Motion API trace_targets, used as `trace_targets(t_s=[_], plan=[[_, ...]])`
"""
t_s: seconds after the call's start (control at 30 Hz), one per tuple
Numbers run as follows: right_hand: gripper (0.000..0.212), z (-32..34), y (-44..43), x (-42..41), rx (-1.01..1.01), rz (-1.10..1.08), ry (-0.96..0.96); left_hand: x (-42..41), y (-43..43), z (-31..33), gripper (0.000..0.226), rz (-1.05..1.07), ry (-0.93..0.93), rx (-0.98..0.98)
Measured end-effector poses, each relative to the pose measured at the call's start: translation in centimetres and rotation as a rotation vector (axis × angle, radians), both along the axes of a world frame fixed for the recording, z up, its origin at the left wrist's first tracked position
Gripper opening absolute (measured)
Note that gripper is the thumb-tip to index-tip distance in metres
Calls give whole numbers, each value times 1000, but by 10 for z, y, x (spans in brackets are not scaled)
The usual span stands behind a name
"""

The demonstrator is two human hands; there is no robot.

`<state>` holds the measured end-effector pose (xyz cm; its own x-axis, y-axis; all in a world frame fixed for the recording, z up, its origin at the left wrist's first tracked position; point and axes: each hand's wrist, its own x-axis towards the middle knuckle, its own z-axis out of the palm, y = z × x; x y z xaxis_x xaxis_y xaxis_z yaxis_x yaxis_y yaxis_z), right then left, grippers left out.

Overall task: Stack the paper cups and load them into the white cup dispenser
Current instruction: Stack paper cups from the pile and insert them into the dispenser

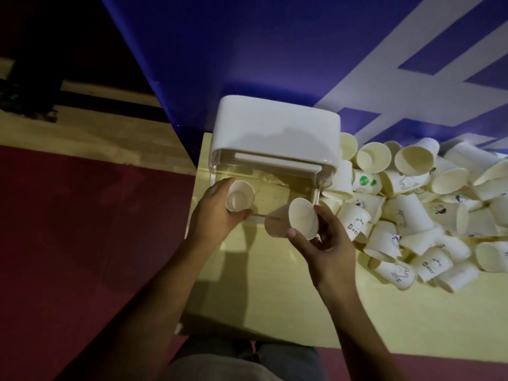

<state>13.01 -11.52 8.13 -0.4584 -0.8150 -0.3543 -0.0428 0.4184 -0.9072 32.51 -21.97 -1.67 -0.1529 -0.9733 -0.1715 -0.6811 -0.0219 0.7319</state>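
Observation:
The white cup dispenser stands at the back of the pale table, its clear front part open toward me. My left hand holds a paper cup upright at the dispenser's near left corner. My right hand grips a second paper cup, tilted with its mouth facing me, just in front of the dispenser. The two cups are apart. A big heap of loose paper cups lies to the right.
A blue wall with white stripes rises right behind the dispenser. The table's left edge drops to a red and tan floor. My knees are at the near table edge.

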Motion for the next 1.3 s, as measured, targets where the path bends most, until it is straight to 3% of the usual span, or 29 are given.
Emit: trace_targets(t_s=[0.17, 0.3, 0.47, 0.63, 0.83, 1.1, 1.2, 1.3], plan=[[71, -10, -14, 13, -29, 23, 80, 4, -7, -14, 84, -41, -59, 66], [70, -21, -38, 34, -135, 168, 204, 11, -8, -2, 108, -50, 52, 199], [74, -51, -58, 56, -205, 312, 356, 30, -1, 2, 69, 38, 242, 260], [79, -78, -71, 68, -103, 396, 371, 21, -5, 11, 41, 244, 392, 329], [72, -96, -76, 64, 18, 533, 423, 18, -4, -7, 42, 75, 168, 221], [77, -96, -80, 50, 60, 679, 392, 17, 4, -1, 45, 113, 117, 196], [77, -83, -63, 50, 30, 577, 349, 14, 13, 28, 41, 182, 48, 56], [57, -81, -23, 35, 31, 363, 355, -6, 29, 58, 33, 126, 64, -139]])
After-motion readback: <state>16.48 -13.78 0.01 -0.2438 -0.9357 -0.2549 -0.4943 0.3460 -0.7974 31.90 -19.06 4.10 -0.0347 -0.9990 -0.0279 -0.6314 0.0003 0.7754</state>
